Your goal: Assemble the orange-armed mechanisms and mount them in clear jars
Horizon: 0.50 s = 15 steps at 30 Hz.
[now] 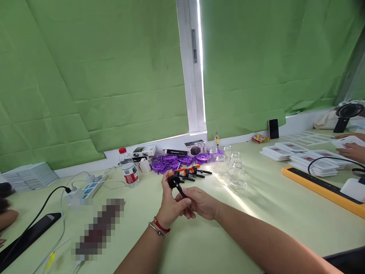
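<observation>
Both hands hold one small black part (174,181) with a rounded head and a thin stem, in front of me above the table. My left hand (171,203), with a red band and a metal bracelet at its wrist, is closed around the head's side. My right hand (203,203) pinches at the lower end of the stem; its fingertips meet those of my left hand. Just beyond lie several black stemmed pieces (188,176) with an orange strip (196,166) among them. Behind these, purple openwork plastic pieces (171,161) are piled up.
Several glass jars (238,175) stand right of the pile. A red-labelled bottle (129,169) and a power strip (94,186) are on the left. At right are card stacks (310,161), an orange-edged bar (322,188) and another person's hand (352,152).
</observation>
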### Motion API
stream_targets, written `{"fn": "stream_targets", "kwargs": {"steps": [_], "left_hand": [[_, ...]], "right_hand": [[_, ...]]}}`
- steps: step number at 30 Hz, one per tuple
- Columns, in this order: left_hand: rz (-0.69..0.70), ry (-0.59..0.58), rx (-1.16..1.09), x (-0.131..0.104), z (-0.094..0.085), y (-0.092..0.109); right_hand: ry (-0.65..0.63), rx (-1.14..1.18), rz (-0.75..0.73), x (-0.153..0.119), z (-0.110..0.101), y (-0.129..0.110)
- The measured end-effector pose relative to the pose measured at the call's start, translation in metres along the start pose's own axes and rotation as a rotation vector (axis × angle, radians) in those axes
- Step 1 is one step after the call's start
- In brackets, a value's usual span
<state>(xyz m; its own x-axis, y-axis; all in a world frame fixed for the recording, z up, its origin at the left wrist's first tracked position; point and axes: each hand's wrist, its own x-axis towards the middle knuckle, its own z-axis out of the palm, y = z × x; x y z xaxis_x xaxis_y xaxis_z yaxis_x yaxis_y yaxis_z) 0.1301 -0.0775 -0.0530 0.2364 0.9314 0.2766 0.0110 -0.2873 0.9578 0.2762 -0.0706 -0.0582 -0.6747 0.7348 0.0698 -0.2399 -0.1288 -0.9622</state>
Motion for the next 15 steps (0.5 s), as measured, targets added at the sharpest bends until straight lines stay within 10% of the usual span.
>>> {"fn": "stream_targets", "kwargs": {"steps": [7,11,15], "left_hand": [[0.271,0.155,0.151,0.012,-0.008,-0.019],[-0.144,0.16,0.175,0.022,-0.017,-0.031],[-0.367,0.161,0.23,0.026,-0.019,-0.042]], "right_hand": [[0.167,-0.567,0.007,-0.001,-0.021,-0.001],[0.267,-1.355,-0.069,0.006,-0.039,0.012],[0.205,-1.634,-0.029,0.017,-0.049,0.028]]}}
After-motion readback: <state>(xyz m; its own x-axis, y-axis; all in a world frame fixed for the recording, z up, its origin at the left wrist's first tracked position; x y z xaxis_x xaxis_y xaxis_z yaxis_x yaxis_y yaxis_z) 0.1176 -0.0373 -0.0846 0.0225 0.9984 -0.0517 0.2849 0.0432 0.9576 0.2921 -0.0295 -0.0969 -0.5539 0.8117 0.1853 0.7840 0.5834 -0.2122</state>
